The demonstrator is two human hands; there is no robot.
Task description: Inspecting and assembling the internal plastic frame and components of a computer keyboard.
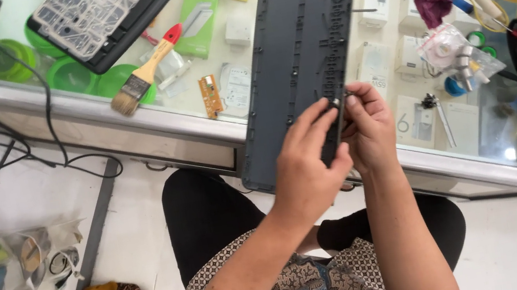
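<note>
Gripping a long dark panel (299,54) at its right edge, near end, both hands pinch in. Left hand (308,171) fingers curl over the edge; right hand (367,127) pinches narrow beside it, touching. Panel lies across the glass counter (127,114). Brush (145,73) far left.

A long, dark grey keyboard shell (299,54) lies underside up, running from about 12 o'clock down to 6 o'clock and leaning slightly toward 1 o'clock. Its back is ribbed and dotted with small screw holes. Its near end overhangs the edge of the glass surface (215,54).
</note>
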